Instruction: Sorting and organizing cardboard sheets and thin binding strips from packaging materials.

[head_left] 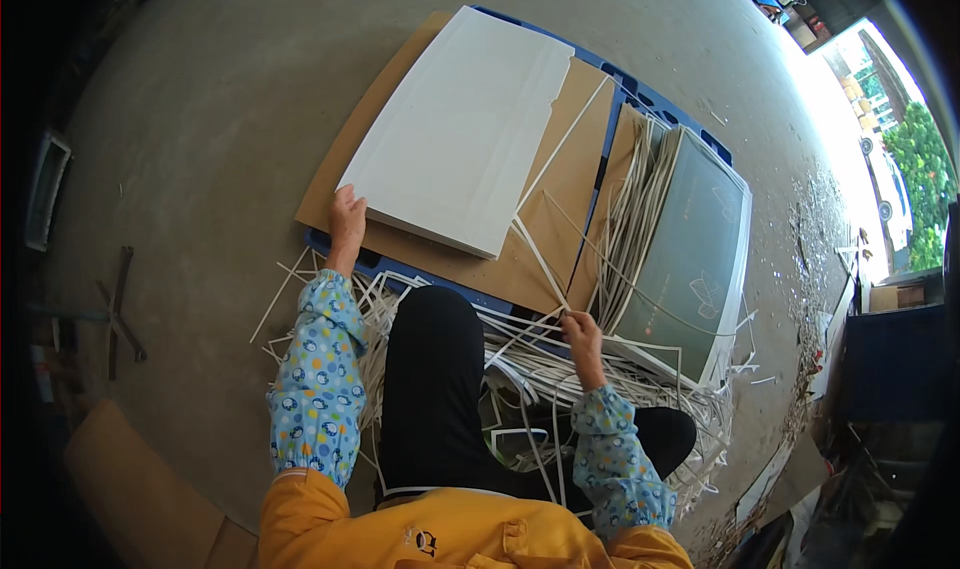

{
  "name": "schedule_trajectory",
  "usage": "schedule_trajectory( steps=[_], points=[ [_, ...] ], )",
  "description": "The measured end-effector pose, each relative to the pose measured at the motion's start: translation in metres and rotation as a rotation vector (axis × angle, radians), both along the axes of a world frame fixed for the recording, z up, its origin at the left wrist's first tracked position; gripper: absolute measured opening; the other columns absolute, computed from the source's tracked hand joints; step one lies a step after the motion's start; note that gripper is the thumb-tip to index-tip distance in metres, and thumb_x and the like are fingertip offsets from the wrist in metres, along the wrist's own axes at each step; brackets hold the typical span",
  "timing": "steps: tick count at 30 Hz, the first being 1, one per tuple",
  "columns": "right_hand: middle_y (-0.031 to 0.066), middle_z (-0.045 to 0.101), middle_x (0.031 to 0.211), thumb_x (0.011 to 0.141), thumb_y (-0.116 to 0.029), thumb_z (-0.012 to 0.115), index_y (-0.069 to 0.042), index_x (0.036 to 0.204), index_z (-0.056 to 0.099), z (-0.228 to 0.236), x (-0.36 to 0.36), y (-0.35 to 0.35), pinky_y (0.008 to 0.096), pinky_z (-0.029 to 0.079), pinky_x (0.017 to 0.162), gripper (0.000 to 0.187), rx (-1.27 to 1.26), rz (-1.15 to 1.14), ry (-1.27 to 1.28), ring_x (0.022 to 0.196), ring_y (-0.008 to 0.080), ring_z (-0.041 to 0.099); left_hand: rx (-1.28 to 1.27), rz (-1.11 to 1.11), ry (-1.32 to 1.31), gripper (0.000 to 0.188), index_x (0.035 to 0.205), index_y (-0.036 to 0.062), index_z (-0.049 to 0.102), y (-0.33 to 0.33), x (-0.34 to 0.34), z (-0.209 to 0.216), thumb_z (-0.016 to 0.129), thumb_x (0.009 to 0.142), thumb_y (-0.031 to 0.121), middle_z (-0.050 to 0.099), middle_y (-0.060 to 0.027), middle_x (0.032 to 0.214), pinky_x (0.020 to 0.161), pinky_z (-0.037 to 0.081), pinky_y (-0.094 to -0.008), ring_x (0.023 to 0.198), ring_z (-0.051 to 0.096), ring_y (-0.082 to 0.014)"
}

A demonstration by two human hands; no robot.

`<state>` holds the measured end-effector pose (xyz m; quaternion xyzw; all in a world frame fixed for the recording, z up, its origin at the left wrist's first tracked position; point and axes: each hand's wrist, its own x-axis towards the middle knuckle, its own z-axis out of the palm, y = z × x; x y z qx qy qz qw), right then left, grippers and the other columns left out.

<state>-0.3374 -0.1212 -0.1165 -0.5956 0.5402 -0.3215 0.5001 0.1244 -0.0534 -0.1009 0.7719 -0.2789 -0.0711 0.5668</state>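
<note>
A thick stack of white sheets (pixel 455 119) with a notched right edge lies on brown cardboard (pixel 575 184) over a blue plastic pallet (pixel 655 104). My left hand (pixel 347 219) grips the stack's near left corner, its fingers curled at the edge. Lower down and to the right, my right hand (pixel 583 341) is closed on thin white strips (pixel 540 259) that stretch up across the cardboard. Many more loose strips (pixel 640 374) are heaped along the pallet's near side, around my legs.
A stack with a grey-green printed top (pixel 690 259) stands on the pallet's right side, next to a bundle of strips (pixel 630 224). Cardboard (pixel 150 489) lies at the lower left, near a dark metal cross-shaped stand (pixel 120 314). White scraps litter the floor toward the bright doorway (pixel 880 149).
</note>
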Motion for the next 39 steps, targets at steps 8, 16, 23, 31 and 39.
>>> schedule_trajectory(
  steps=[8, 16, 23, 31, 39],
  points=[
    [0.0068, 0.056, 0.081, 0.084, -0.010, 0.050, 0.002, 0.093, 0.055, 0.003, -0.143, -0.008, 0.0279, 0.044, 0.063, 0.015, -0.057, -0.543, -0.093, 0.070, 0.0148, 0.053, -0.196, -0.580, 0.189, 0.024, 0.100, -0.0030, 0.056, -0.021, -0.144, 0.161, 0.056, 0.082, 0.013, 0.062, -0.0076, 0.088, 0.072, 0.046, -0.0238, 0.078, 0.059, -0.0120],
    [0.0119, 0.051, 0.114, 0.080, -0.015, 0.056, -0.005, 0.108, 0.053, 0.030, -0.124, -0.032, 0.0411, 0.032, 0.093, 0.029, -0.576, -0.431, 0.642, 0.113, 0.0313, 0.041, -0.094, -0.983, 0.210, 0.016, 0.096, 0.0014, 0.059, 0.020, -0.289, 0.128, 0.057, 0.083, 0.010, 0.063, -0.0047, 0.082, 0.069, 0.045, -0.0229, 0.077, 0.056, -0.0091],
    [0.0050, 0.045, 0.124, 0.079, -0.034, 0.056, -0.015, 0.117, 0.047, 0.019, -0.117, -0.040, 0.0487, 0.026, 0.096, 0.044, -0.475, -0.065, 1.085, 0.120, 0.0279, 0.035, 0.239, -1.048, -0.217, 0.021, 0.090, 0.0024, 0.058, 0.045, -0.331, 0.017, 0.055, 0.076, 0.017, 0.059, -0.0141, 0.083, 0.068, 0.046, -0.0354, 0.078, 0.058, -0.0302],
    [0.0212, 0.059, 0.084, 0.082, -0.023, 0.051, -0.003, 0.092, 0.055, -0.049, -0.148, 0.032, 0.0481, 0.046, 0.064, 0.023, -0.080, 0.440, 1.130, 0.073, 0.0419, 0.054, 0.332, -1.092, -0.274, 0.017, 0.083, 0.0036, 0.054, 0.036, -0.334, 0.000, 0.050, 0.070, 0.012, 0.058, -0.0174, 0.083, 0.070, 0.044, -0.0460, 0.083, 0.057, -0.0360],
    [0.0071, 0.058, 0.073, 0.084, -0.019, 0.054, -0.004, 0.087, 0.053, -0.006, -0.126, 0.007, 0.0274, 0.049, 0.055, 0.016, 0.247, -0.324, -0.207, 0.062, 0.0175, 0.057, 0.308, -1.118, -0.332, 0.011, 0.076, 0.0048, 0.054, 0.035, -0.342, -0.033, 0.049, 0.071, 0.013, 0.058, -0.0170, 0.074, 0.061, 0.046, -0.0454, 0.073, 0.058, -0.0361]
  ],
)
